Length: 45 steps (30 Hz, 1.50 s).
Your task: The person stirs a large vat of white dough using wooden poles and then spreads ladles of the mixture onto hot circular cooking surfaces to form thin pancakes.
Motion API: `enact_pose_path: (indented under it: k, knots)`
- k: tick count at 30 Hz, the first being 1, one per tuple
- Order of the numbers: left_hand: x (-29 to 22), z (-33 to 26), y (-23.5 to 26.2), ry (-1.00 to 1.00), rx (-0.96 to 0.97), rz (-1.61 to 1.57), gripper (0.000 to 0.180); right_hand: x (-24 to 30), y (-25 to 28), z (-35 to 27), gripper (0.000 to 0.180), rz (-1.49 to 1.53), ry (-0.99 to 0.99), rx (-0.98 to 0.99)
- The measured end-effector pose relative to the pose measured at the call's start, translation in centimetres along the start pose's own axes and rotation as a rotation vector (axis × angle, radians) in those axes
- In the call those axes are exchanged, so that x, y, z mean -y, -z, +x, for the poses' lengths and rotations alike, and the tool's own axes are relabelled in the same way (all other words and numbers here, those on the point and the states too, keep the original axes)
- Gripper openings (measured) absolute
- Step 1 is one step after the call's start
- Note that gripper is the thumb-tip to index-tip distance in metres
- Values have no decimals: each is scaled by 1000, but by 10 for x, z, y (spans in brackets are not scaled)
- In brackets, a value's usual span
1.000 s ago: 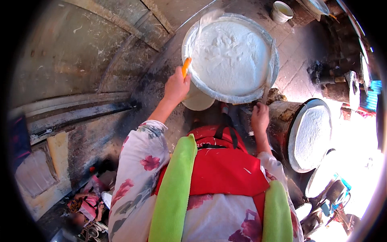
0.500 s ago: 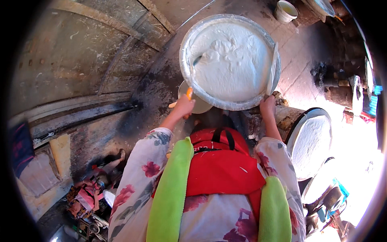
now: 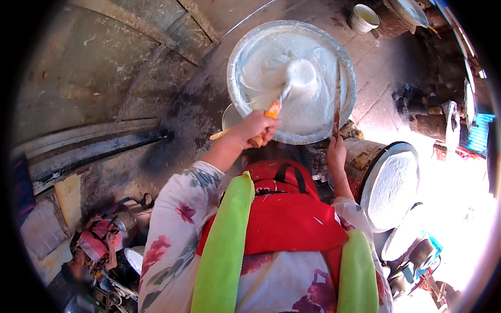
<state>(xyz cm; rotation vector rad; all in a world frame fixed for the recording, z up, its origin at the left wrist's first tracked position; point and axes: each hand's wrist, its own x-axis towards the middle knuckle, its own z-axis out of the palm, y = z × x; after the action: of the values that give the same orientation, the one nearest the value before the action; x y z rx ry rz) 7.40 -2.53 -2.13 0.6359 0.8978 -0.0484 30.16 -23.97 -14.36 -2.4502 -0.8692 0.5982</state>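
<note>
A large round metal basin (image 3: 235, 86) holds thick white batter (image 3: 269, 60). My left hand (image 3: 253, 130) is closed around the orange handle of a ladle (image 3: 273, 108), whose batter-coated bowl rests in the middle of the white mass. At the basin's right side, my right hand (image 3: 337, 151) grips the near end of a long, narrow flat stick (image 3: 337, 107) that reaches over the batter. Partly behind the basin and my left arm is a smaller pale bowl (image 3: 228, 119); a light wooden handle (image 3: 219, 135) shows beside my left wrist.
To the right, a dark-rimmed drum (image 3: 391, 188) has a white surface. A white bucket (image 3: 364, 19) stands at the back right. Worn wooden boards (image 3: 99, 68) line the left. Pots and cloths (image 3: 107, 245) clutter the lower left, with more vessels (image 3: 417, 255) lower right.
My left hand has moved right and forward, bringing the ladle from the basin's left rim to its middle. The stick has turned from its broad white face to a thin brown edge.
</note>
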Motion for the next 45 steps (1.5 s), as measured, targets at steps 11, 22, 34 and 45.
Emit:
enact_pose_path:
  k: [11, 22, 34, 45]
  knots:
    - [-100, 24, 63, -388, -815, 1716, 26, -11, 20, 28, 25, -124, -124, -77]
    - [-14, 79, 74, 3, -696, 1594, 34, -14, -3, 56, 41, -194, -188, -51]
    - [75, 31, 37, 186, -126, -54, 25, -42, -24, 49, 38, -159, 10, -216]
    - [97, 26, -37, 78, 179, -720, 25, 108, -65, -19, 35, 1147, -649, 1019]
